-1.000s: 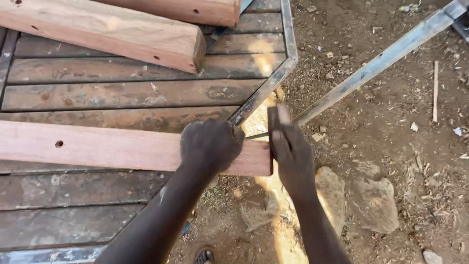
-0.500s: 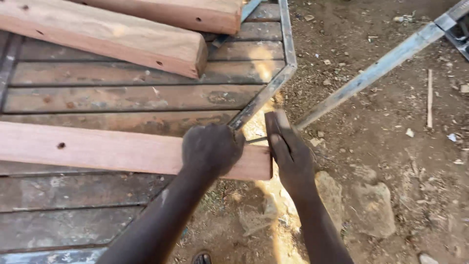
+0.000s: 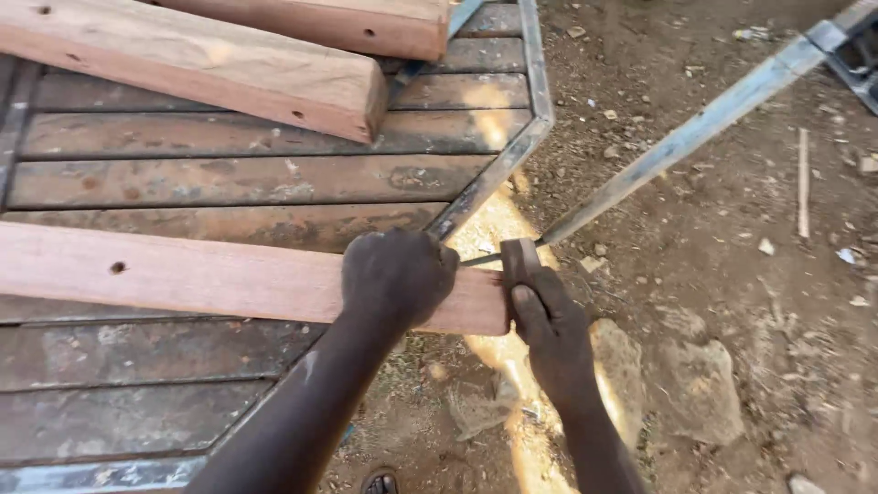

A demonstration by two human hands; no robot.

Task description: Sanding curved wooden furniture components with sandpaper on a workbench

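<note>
A reddish wooden plank (image 3: 201,274) with a drilled hole lies across a slatted wooden platform (image 3: 229,178), its right end sticking out past the metal rim. My left hand (image 3: 398,274) is curled over that end, knuckles up, pressing on it. My right hand (image 3: 549,329) grips the dark wooden stock of a try square (image 3: 519,261), which is set against the plank's end face. The square's thin metal blade runs left under my left hand. Whether the left hand also holds a small tool is hidden.
Two thicker timber beams (image 3: 229,69) lie at the back of the platform. Its metal frame edge (image 3: 485,183) runs diagonally. A long metal bar (image 3: 695,137) slants across the dirt ground to the right. Flat stones (image 3: 695,384) and a sandal tip (image 3: 380,480) are below.
Both hands stay at the plank's end. My right hand's fingers have slipped a little lower on the try square's stock.
</note>
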